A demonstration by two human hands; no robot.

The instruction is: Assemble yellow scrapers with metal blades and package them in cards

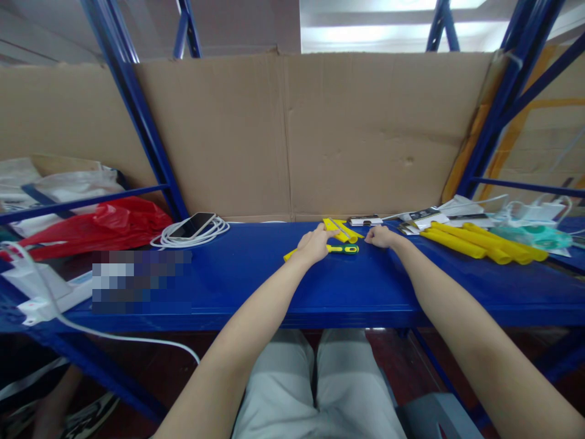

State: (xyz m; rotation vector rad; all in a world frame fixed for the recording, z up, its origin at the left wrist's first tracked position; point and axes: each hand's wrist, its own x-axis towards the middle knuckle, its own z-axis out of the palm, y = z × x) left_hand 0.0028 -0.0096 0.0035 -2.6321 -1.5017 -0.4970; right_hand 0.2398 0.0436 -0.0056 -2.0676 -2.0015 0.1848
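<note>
Work looks under way and unfinished: a yellow piece [340, 232] lies on the counter [242, 268] at the centre of the frame, between the two hands. At the right of the frame a group of yellow tubes [484, 242] lies side by side; whether those are done or waiting, I cannot tell.

The left hand [316, 241] has a finger stretched onto the piece, the others bent; whether it grips the tool [351, 249], whose yellow-and-green handle sticks out beside it, is unclear. The right hand [379, 236] is narrow, its fingertips drawn together near the piece's right end; anything held there is too small to tell.

The piece is bright yellow, slanted, with a greyish strip along it.
</note>
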